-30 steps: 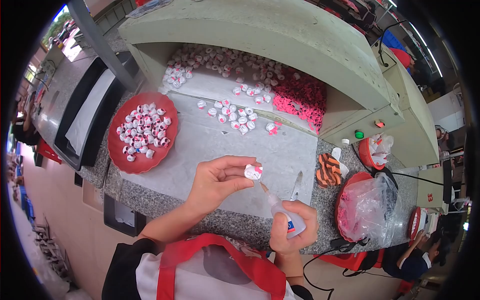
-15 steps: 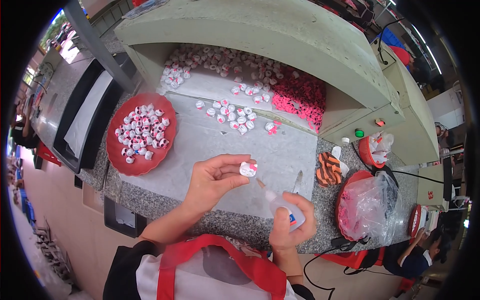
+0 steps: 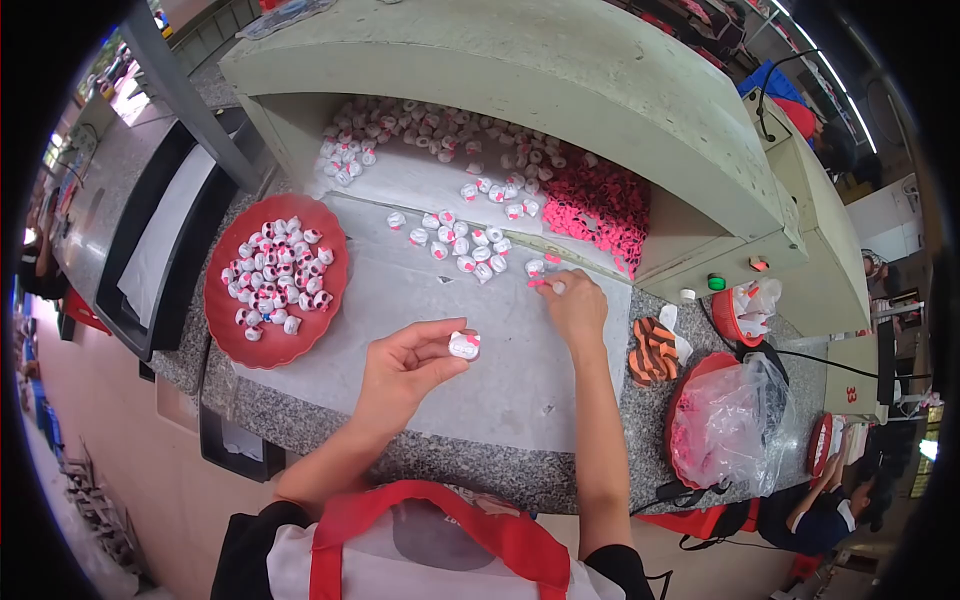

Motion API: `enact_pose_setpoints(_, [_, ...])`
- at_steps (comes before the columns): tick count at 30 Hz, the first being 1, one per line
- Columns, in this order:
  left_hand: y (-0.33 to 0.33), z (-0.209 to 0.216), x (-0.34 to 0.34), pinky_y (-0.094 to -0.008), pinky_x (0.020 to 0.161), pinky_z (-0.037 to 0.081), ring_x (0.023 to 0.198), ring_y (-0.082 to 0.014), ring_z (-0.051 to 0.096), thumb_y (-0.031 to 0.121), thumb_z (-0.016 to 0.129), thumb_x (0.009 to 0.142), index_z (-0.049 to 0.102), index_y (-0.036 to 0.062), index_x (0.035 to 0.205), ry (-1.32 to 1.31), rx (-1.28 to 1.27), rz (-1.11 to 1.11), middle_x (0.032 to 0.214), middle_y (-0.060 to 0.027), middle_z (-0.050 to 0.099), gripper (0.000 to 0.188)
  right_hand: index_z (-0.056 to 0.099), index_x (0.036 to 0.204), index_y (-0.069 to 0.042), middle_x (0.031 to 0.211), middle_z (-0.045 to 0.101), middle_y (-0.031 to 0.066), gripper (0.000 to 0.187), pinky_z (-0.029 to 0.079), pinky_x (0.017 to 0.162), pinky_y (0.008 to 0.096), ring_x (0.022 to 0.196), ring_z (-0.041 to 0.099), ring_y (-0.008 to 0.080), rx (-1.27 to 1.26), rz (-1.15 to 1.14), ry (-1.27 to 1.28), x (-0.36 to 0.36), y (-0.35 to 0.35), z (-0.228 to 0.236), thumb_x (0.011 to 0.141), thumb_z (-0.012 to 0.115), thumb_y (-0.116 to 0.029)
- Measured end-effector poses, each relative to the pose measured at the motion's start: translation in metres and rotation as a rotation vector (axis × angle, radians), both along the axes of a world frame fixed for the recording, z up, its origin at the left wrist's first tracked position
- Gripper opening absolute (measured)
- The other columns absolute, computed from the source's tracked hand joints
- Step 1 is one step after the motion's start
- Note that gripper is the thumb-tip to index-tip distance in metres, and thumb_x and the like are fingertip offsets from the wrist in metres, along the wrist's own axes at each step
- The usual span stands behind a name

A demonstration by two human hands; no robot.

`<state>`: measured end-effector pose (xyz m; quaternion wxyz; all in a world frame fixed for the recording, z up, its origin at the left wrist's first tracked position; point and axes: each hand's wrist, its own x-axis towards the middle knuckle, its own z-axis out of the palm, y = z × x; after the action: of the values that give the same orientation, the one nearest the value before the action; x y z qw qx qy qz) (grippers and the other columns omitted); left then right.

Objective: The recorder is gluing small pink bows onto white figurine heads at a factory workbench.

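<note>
My left hand point(image 3: 405, 372) pinches a small white toy head point(image 3: 464, 346) with a pink piece on it, between thumb and fingers above the paper sheet point(image 3: 500, 390). My right hand point(image 3: 577, 308) reaches to the far right part of the sheet, fingers pressed together beside a few small pink pieces point(image 3: 537, 283). A small pale end shows at these fingers; what they grip is too small to make out. Close beyond lies a white head point(image 3: 534, 267), with more white heads point(image 3: 460, 229) scattered to its left.
A red scalloped dish point(image 3: 335, 270) at left holds several finished-looking heads. Under the grey-green hood point(image 3: 480, 50) lie many white heads and a heap of pink pieces point(image 3: 597, 210). At right are a striped orange cloth point(image 3: 655, 352), a red basket point(image 3: 722, 315) and a bag-covered red dish point(image 3: 680, 450).
My right hand has moved far forward from near the toy head to the pink pieces; the glue bottle it held is no longer visible. My left hand shifted slightly left, still holding the head.
</note>
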<state>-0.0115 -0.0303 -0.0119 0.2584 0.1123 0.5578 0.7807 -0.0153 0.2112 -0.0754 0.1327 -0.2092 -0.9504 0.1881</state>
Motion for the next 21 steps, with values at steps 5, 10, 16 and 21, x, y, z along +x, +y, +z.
enact_pose_setpoints(5, [0.011,-0.005,0.002,-0.0253,0.077,0.047,0.087,-0.0177,0.06,-0.009,0.057,0.073,0.051,-0.0036,0.109,-0.007,-0.006,-0.037,0.097,-0.013,0.06,0.037,0.065,0.083,-0.002,0.065,0.06,0.009,0.016,0.043,0.055,0.0285,0.06,0.059,0.0207,-0.246,-0.009,0.213,0.046,-0.006,-0.003,0.073,0.062,-0.013])
enact_pose_setpoints(10, [0.026,-0.006,0.007,-0.0242,0.077,0.047,0.088,-0.0166,0.06,-0.009,0.056,0.074,0.05,-0.0031,0.11,0.013,0.006,-0.051,0.098,-0.0123,0.06,0.037,0.063,0.08,0.003,0.062,0.054,0.0001,0.013,0.039,0.051,0.019,0.053,0.046,0.0048,-1.039,-0.143,0.148,0.075,-0.027,0.046,0.073,0.062,-0.008])
enact_pose_setpoints(16, [0.032,-0.002,0.015,-0.0246,0.081,0.047,0.094,-0.0169,0.056,-0.013,0.054,0.074,0.051,-0.0034,0.109,0.197,-0.001,-0.029,0.107,-0.0116,0.053,0.036,0.061,0.08,0.001,0.067,0.059,0.0022,0.011,0.041,0.054,0.0175,0.062,0.052,0.0046,-1.033,0.11,0.264,0.088,-0.079,0.1,0.07,0.066,0.0])
enact_pose_setpoints(21, [0.024,0.008,0.016,-0.0268,0.084,0.047,0.097,-0.0188,0.055,-0.013,0.054,0.073,0.056,-0.0029,0.104,0.387,-0.084,-0.073,0.109,-0.013,0.051,0.033,0.059,0.077,0.0,0.07,0.059,0.0028,0.013,0.041,0.055,0.017,0.063,0.052,0.0048,-0.96,0.047,0.174,0.09,-0.079,0.107,0.067,0.069,0.002])
